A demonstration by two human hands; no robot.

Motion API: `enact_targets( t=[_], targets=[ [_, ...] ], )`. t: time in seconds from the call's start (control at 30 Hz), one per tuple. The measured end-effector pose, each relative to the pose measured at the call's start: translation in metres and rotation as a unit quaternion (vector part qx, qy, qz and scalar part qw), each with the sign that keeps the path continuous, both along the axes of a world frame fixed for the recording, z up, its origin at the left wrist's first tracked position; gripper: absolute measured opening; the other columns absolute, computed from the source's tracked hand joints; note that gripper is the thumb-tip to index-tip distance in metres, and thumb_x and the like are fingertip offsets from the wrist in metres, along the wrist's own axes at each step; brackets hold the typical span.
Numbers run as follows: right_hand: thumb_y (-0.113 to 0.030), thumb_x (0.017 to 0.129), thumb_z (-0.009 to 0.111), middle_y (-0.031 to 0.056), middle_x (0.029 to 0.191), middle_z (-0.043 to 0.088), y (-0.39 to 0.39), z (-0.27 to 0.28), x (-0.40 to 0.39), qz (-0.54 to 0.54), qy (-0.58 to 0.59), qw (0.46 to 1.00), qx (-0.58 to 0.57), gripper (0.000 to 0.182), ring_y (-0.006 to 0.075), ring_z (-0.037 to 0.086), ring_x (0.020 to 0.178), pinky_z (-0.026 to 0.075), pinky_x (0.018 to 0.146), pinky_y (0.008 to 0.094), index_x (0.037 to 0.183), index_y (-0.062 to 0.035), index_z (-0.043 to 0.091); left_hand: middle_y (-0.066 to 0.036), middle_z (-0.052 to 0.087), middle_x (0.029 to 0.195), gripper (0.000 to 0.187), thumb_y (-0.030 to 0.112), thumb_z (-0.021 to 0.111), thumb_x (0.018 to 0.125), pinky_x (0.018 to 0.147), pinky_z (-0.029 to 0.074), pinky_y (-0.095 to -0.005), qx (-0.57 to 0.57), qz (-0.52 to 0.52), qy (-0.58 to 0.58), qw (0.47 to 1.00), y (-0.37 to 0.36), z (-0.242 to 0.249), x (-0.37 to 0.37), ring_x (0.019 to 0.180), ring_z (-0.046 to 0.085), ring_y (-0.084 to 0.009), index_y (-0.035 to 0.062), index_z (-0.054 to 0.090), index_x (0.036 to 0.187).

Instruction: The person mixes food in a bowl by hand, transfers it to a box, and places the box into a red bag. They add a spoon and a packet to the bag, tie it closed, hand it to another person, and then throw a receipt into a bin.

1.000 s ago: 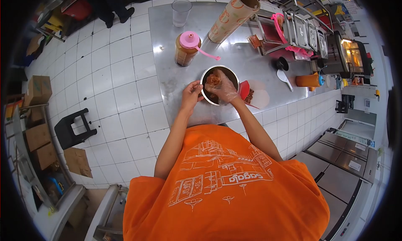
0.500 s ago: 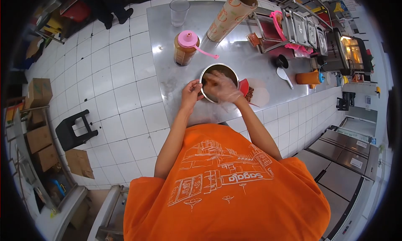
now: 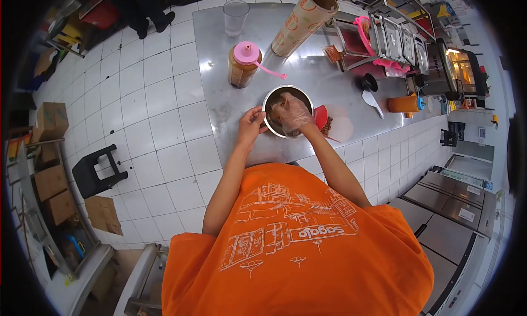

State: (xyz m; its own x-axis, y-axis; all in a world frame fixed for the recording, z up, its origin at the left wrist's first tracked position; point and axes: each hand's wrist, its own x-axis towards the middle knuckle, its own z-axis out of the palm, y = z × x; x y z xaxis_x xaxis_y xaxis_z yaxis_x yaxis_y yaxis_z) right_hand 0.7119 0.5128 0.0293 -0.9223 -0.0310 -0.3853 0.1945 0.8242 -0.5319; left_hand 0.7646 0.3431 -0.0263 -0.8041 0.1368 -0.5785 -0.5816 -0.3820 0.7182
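Note:
A round steel bowl (image 3: pixel 273 131) rests near the front edge of the steel table (image 3: pixel 219 115). My left hand (image 3: pixel 252 124), bare, pinches the bowl's left rim with its fingertips. Inside the bowl is my right hand (image 3: pixel 292 114) in a clear plastic glove, its fingers bent downward over brownish contents; what they hold is too small to name. Touching the bowl's right side is a red scoop (image 3: pixel 320 116), beside small brown pieces (image 3: pixel 328 126). Behind the bowl stands a brown squeeze bottle with a pink cap (image 3: pixel 245 60).
Farther back are a clear cup (image 3: pixel 235 19) and a tall printed roll (image 3: pixel 301 28). To the right lie a black cup (image 3: pixel 369 82), a white spoon (image 3: pixel 373 103), an orange bottle (image 3: pixel 405 104) and a metal rack (image 3: pixel 357 47). A person's dark-clothed legs (image 3: pixel 144 14) are at top left.
My right hand has shifted within the bowl, its fingers now more bent and drawn together. My left hand stays at the rim.

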Motion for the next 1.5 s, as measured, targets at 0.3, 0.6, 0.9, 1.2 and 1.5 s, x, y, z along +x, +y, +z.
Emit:
enact_targets(
  t=[0.3,0.6,0.9,1.2,1.5],
  targets=[
    [-0.04,0.089,0.067,0.021,0.117,0.069,0.017,-0.019,0.008,-0.015,0.14,0.978,-0.154,0.051,0.038,0.064,0.112,0.049,0.099,0.0422,0.124,-0.0026,0.065,-0.003,0.06,0.115,0.04,0.02,0.066,0.098,0.084,0.058,-0.0322,0.004,0.011,-0.003,1.0,-0.002,0.002,0.0,0.102,0.061,-0.0132,0.0059,0.056,0.134],
    [-0.039,0.08,0.071,0.0294,0.111,0.067,0.013,-0.034,0.001,0.087,-0.071,0.991,-0.065,0.059,0.041,0.066,0.104,0.051,0.093,0.0441,0.123,0.0019,0.061,-0.001,0.06,0.11,0.036,0.019,0.066,0.098,0.078,0.059,-0.0289,-0.011,0.018,0.001,1.0,-0.001,0.004,-0.002,0.098,0.063,-0.0112,0.0062,0.059,0.131],
    [-0.037,0.09,0.066,0.0209,0.119,0.065,0.001,-0.017,0.02,0.148,0.222,0.963,-0.044,0.047,0.0431,0.059,0.11,0.047,0.1,0.0471,0.122,-0.0032,0.061,-0.001,0.06,0.11,0.035,0.019,0.066,0.098,0.077,0.059,-0.0288,-0.003,0.017,0.001,1.0,-0.002,0.0,0.001,0.098,0.062,-0.0108,0.0067,0.06,0.13],
    [-0.047,0.075,0.077,0.0275,0.126,0.06,-0.007,0.003,0.001,0.0,-0.131,0.989,-0.072,0.074,0.035,0.06,0.118,0.047,0.1,0.0419,0.121,0.0077,0.056,-0.001,0.059,0.109,0.036,0.019,0.066,0.098,0.079,0.059,-0.0293,-0.013,0.012,0.001,1.0,-0.001,0.005,0.0,0.1,0.061,-0.011,0.0066,0.059,0.131],
    [-0.037,0.076,0.081,0.0297,0.128,0.054,-0.007,0.012,0.005,0.006,0.012,0.994,0.105,0.083,0.0453,0.055,0.121,0.049,0.1,0.0452,0.139,0.001,0.042,-0.005,0.058,0.112,0.046,0.017,0.065,0.098,0.086,0.059,-0.0327,-0.013,0.011,0.018,1.0,0.002,0.006,0.002,0.102,0.062,-0.0155,0.0019,0.052,0.139]
  ],
)
